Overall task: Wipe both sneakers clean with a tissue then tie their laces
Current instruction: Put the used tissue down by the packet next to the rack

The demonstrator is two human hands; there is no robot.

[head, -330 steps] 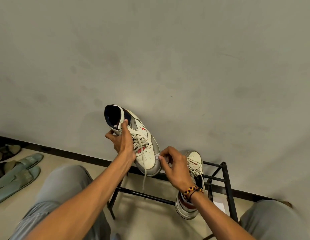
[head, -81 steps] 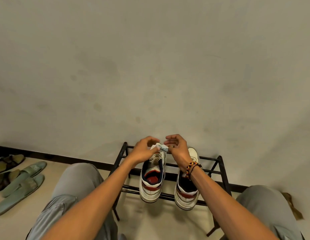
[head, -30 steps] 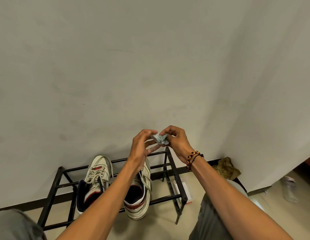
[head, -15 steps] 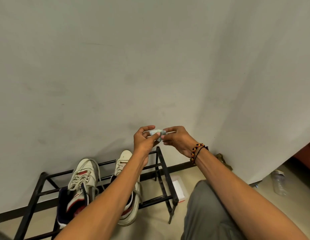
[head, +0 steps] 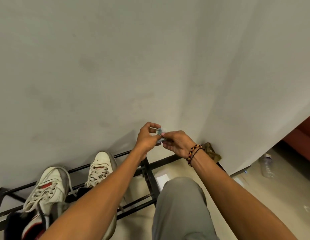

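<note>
Landmark: black metal shoe rack [head: 149, 177] against the wall [head: 116, 66], low in the view.
Tissue: a small crumpled tissue [head: 160, 135], held in the air above the rack's right end, in front of the wall.
Left hand: left hand [head: 146, 138] has its fingers curled, thumb and fingertips pinching the tissue's left side.
Right hand: right hand [head: 176, 143] pinches the tissue's right side with curled fingers; a beaded bracelet [head: 193, 152] sits on its wrist.
Left sneaker: white sneaker [head: 47, 189] stands on the rack's left part, toe toward the wall, laces loose.
Right sneaker: second sneaker [head: 100, 168] stands beside it toward the rack's middle, partly hidden by the left forearm.
Floor right of rack: plastic bottle [head: 267, 168] lying well apart from the rack.
</note>
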